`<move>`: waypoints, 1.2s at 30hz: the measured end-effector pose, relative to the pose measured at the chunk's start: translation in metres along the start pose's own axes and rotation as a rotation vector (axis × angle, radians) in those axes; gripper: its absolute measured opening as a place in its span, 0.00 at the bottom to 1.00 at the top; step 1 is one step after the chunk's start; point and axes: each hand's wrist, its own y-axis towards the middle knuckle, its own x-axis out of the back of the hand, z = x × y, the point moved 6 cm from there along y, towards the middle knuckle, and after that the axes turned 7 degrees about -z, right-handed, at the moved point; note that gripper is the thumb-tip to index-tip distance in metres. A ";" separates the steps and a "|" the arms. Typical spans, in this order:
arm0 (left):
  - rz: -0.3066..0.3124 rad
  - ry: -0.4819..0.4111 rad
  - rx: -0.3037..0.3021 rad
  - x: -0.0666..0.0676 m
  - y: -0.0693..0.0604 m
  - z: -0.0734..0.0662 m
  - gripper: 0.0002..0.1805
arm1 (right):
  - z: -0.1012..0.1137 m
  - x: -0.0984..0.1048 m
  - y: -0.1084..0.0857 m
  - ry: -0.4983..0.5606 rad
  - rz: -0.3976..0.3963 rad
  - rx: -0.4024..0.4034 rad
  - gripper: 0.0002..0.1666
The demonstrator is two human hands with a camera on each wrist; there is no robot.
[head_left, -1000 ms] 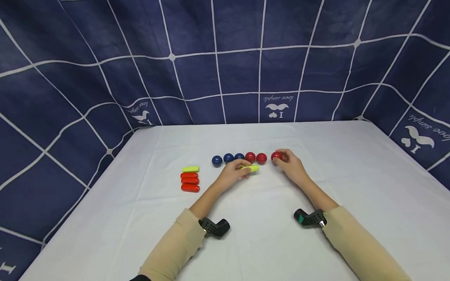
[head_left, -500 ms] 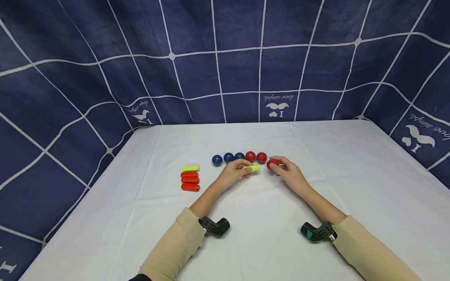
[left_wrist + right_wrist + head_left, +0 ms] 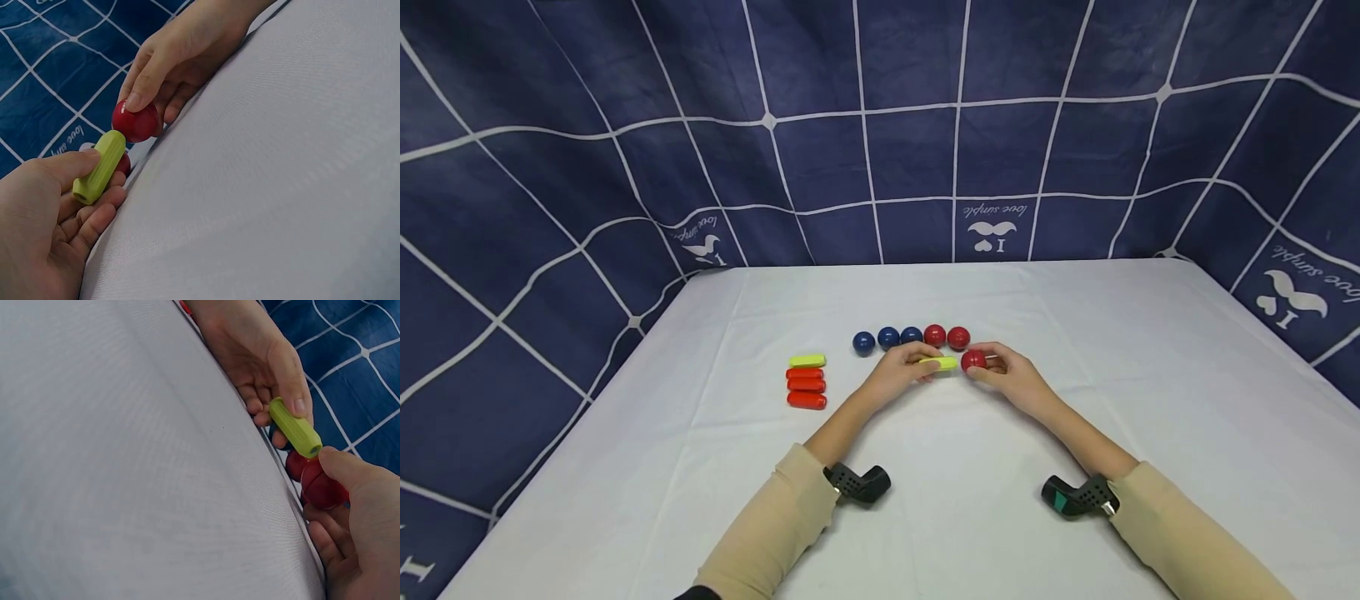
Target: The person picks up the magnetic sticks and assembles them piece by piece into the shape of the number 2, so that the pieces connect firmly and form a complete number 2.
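Yellow-green stick (image 3: 945,363) is in the left hand (image 3: 891,372), pinched between thumb and fingers, far end sticking out toward the red ball (image 3: 973,361). Right hand (image 3: 1017,381) grips that ball, thumb against fingers. Head view has stick and ball just beside each other; contact can't be confirmed. Right wrist view shows a dark round mark on the stick's end, probably a hole. Main risk: stick and ball meeting off-axis, as nothing but two pinches sets the angle; the end would likely skid over the curved face. Ball looks smooth and shiny, so a hard push could pop it loose and let it roll. Stick may also twist or slide back, being held from one side. Just behind, two red balls (image 3: 935,336) and three blue balls (image 3: 888,337) sit in a row on the counter (image 3: 962,467); a dipping knuckle could knock them. Three red sticks (image 3: 806,385) and another yellow-green one lie off left, likely safe.
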 end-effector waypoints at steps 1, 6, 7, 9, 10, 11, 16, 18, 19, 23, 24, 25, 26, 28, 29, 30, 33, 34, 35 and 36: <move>0.001 0.003 -0.001 0.000 0.000 0.000 0.15 | 0.000 0.000 0.000 0.000 -0.001 0.003 0.27; 0.000 0.018 -0.004 -0.001 0.000 -0.001 0.16 | -0.001 -0.001 -0.001 0.005 0.000 0.016 0.27; 0.002 0.018 -0.001 -0.001 -0.001 0.000 0.16 | -0.001 -0.001 -0.001 0.009 0.003 0.018 0.28; 0.007 0.021 0.003 -0.002 -0.001 0.000 0.16 | -0.002 -0.002 -0.002 0.012 0.007 0.019 0.29; 0.010 0.024 0.004 -0.002 -0.001 0.000 0.16 | -0.002 -0.002 -0.002 0.012 0.009 0.023 0.29; 0.012 0.027 -0.001 -0.002 -0.001 0.000 0.15 | -0.002 -0.002 -0.002 0.013 0.013 0.029 0.29; 0.011 0.044 -0.019 -0.002 -0.001 -0.002 0.13 | 0.000 -0.004 -0.002 0.014 0.022 0.060 0.29; 0.002 0.059 -0.031 -0.002 -0.001 -0.003 0.13 | 0.001 -0.004 -0.002 0.015 0.027 0.068 0.29; -0.005 0.073 -0.041 -0.002 -0.001 -0.004 0.13 | 0.001 -0.004 -0.001 0.018 0.032 0.071 0.29; -0.021 0.133 -0.074 -0.001 -0.001 -0.005 0.13 | 0.000 -0.006 -0.001 0.007 0.079 0.092 0.30; -0.024 0.145 -0.077 -0.001 -0.001 -0.005 0.13 | -0.001 -0.007 0.000 0.002 0.094 0.096 0.31; -0.026 0.154 -0.078 -0.001 -0.001 -0.004 0.12 | -0.001 -0.007 0.000 -0.003 0.109 0.098 0.32; -0.027 0.159 -0.075 -0.001 -0.001 -0.004 0.12 | -0.001 -0.008 0.000 -0.011 0.121 0.097 0.32; -0.030 0.164 -0.072 -0.001 -0.002 -0.003 0.12 | -0.002 -0.009 0.000 -0.028 0.144 0.101 0.33; -0.030 0.164 -0.075 -0.001 -0.002 -0.004 0.11 | -0.001 -0.009 -0.001 -0.035 0.156 0.104 0.33; -0.029 0.163 -0.079 -0.002 -0.002 -0.004 0.11 | -0.001 -0.009 -0.001 -0.041 0.163 0.104 0.33; -0.013 0.186 -0.107 -0.004 -0.003 -0.007 0.11 | -0.001 -0.008 -0.001 -0.049 0.188 0.112 0.32; -0.005 0.202 -0.118 -0.005 -0.003 -0.008 0.11 | 0.000 -0.007 -0.001 -0.045 0.193 0.111 0.32; 0.005 0.226 -0.134 -0.007 -0.004 -0.009 0.10 | 0.000 -0.006 -0.001 -0.048 0.201 0.118 0.31; 0.014 0.257 -0.149 -0.008 -0.005 -0.010 0.10 | 0.000 -0.006 -0.001 -0.048 0.203 0.121 0.31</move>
